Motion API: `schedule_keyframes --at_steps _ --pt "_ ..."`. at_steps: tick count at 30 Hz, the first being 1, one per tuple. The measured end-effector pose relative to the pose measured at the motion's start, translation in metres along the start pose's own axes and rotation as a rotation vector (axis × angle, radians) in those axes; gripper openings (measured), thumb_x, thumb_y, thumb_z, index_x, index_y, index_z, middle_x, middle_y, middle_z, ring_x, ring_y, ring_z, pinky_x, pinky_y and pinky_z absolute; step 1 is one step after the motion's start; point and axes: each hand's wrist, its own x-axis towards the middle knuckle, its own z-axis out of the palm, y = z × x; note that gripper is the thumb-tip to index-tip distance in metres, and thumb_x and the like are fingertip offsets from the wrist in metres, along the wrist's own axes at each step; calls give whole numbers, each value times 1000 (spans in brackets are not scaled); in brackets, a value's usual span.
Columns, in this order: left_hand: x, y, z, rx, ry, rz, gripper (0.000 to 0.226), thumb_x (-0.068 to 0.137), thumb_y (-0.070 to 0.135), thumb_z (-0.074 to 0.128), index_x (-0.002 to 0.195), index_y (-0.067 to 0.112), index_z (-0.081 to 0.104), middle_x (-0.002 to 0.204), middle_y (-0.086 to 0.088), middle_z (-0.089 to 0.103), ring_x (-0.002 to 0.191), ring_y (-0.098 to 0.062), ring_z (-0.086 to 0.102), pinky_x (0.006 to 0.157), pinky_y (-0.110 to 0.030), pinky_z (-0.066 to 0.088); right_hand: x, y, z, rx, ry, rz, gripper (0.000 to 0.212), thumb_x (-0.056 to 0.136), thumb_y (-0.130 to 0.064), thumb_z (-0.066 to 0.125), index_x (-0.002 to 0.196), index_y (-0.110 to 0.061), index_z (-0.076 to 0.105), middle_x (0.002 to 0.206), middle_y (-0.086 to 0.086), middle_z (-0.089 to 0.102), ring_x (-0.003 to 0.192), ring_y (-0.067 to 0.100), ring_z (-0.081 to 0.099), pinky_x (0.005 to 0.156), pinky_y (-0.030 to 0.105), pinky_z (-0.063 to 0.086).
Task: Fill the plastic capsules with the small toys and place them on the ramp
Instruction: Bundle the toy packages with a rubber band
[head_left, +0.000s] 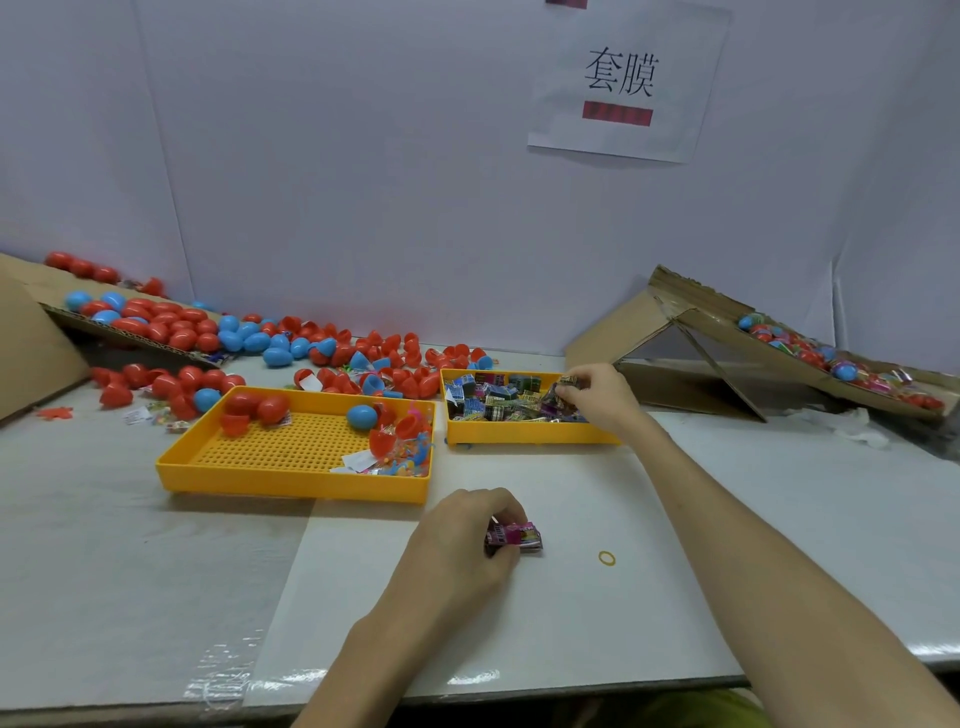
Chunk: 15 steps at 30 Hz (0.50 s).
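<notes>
My left hand (462, 540) pinches a small pink toy packet (517, 536) against the table in front of me. My right hand (597, 397) reaches into the right yellow tray (524, 435) of small wrapped toys and pinches one packet (569, 382) at its far right corner. The left yellow tray (291, 480) holds a few red and blue capsules (362, 415), open red halves and loose bagged toys. The cardboard ramp (691, 317) stands at the right, with filled capsules (810, 353) lying on its slope.
A big heap of red and blue capsules (249, 338) spreads along the back wall and over a cardboard sheet (31, 332) at the left. A yellow rubber band (607, 558) lies near my left hand. A paper sign (623, 78) hangs on the wall.
</notes>
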Motion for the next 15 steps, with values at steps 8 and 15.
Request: schedule_keyframes --at_steps 8,15 --pt "0 0 0 5 -13 -13 21 84 14 62 98 29 67 97 14 66 96 -8 56 83 -31 48 2 3 0 95 123 45 22 96 -23 64 106 -5 71 97 13 69 90 28 61 73 33 42" --pt "-1 1 0 12 -12 -14 22 85 14 62 100 28 67 98 12 66 96 -10 54 84 -32 47 2 2 -1 228 218 47 12 98 -18 60 96 -8 68 101 20 69 86 29 65 79 39 51"
